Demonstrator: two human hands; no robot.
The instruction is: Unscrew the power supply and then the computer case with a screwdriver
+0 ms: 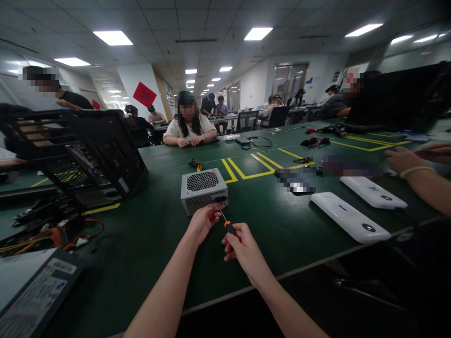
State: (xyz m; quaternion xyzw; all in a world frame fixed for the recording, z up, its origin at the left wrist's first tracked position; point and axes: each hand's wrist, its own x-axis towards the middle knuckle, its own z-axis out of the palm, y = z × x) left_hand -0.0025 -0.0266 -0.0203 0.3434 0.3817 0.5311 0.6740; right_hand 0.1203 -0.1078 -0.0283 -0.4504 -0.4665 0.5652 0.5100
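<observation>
A grey metal power supply unit (204, 188) with a honeycomb grille on top stands on the green worktable in front of me. Wrapped around the dark handle of a screwdriver (230, 227) with an orange collar is my right hand (241, 244). Its thin shaft points up and left toward the unit's lower front edge. My left hand (206, 220) is beside that edge, fingers curled together close to the screwdriver tip. Whatever is between those fingertips is too small to make out. Behind the unit lies a bundle of its cables (195, 164).
An open black computer case (102, 155) stands at left, with loose wires (59, 234) and another power supply (31, 286) nearer. White power banks (348, 216) and a phone (295, 181) lie at right. Another person's hands (412, 164) are at far right; a person (190, 124) sits opposite.
</observation>
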